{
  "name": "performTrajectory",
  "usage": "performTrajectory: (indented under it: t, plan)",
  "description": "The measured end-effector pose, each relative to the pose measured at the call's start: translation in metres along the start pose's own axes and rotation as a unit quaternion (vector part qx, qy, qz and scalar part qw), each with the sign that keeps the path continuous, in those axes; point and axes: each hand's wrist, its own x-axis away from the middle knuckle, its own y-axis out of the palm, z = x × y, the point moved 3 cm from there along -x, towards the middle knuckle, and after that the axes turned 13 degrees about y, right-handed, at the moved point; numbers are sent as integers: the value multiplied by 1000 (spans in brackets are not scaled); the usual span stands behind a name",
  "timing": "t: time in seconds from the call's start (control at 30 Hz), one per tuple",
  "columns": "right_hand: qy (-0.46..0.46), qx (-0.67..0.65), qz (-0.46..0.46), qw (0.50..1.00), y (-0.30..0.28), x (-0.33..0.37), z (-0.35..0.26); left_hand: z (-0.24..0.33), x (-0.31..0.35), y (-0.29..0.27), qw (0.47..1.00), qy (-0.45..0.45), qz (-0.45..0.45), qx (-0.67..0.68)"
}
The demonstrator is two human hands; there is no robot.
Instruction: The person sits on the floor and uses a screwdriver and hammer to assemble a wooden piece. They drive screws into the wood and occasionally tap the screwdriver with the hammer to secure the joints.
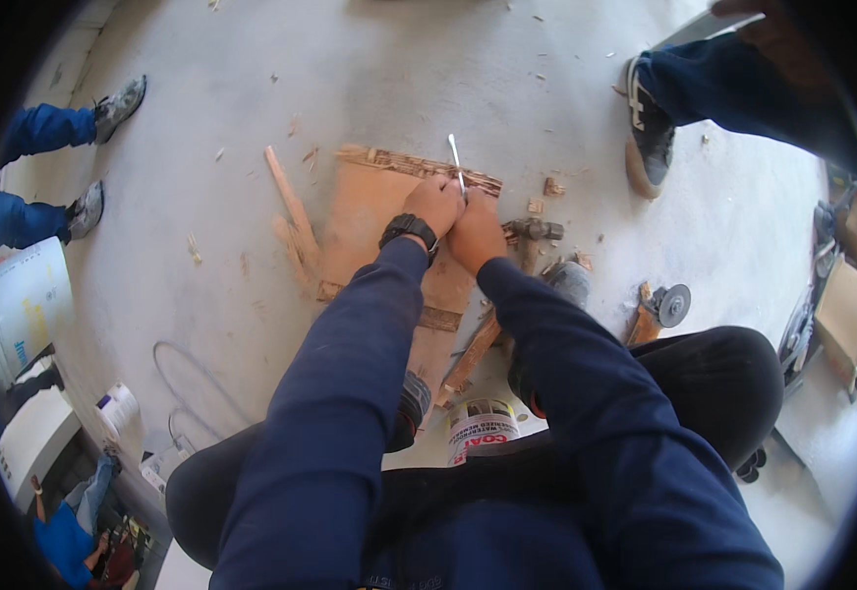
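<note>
- Our left hand (432, 204) and right hand (475, 234) press together, fingers clamped on a thin metal rod (456, 162) (upper end tilted away from us).
- The rod's lower end meets the far edge of a wooden board (370, 211) lying on the concrete floor (202, 295).
- A hammer (532, 236) lies just beside our right hand.

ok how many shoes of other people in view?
3. Two grey shoes at the left edge, the upper shoe and the lower shoe, on blue-trousered legs. One dark shoe upper right. More may sit outside the frame.
</note>
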Motion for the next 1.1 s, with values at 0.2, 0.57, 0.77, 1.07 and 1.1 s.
performTrajectory:
  t: [0.2, 0.57, 0.77, 1.07, 1.1]
  plan:
    - [253, -35, -59, 965, 9, 72, 25, 27, 39, 16, 957, 28, -66, -282]
    - [136, -33, -9, 990, 15, 63, 33, 20, 33, 25, 947, 21, -58, -316]
    - [244, -66, -60, 966, 18, 67, 37, 26, 35, 25, 971, -45, -65, -224]
    - [98, -50, 6, 994, 13, 63, 27, 14, 30, 37, 972, -30, -38, -228]
    - [154, -89, -12, 984, 16, 63, 31, 13, 29, 37, 966, -18, -34, -254]
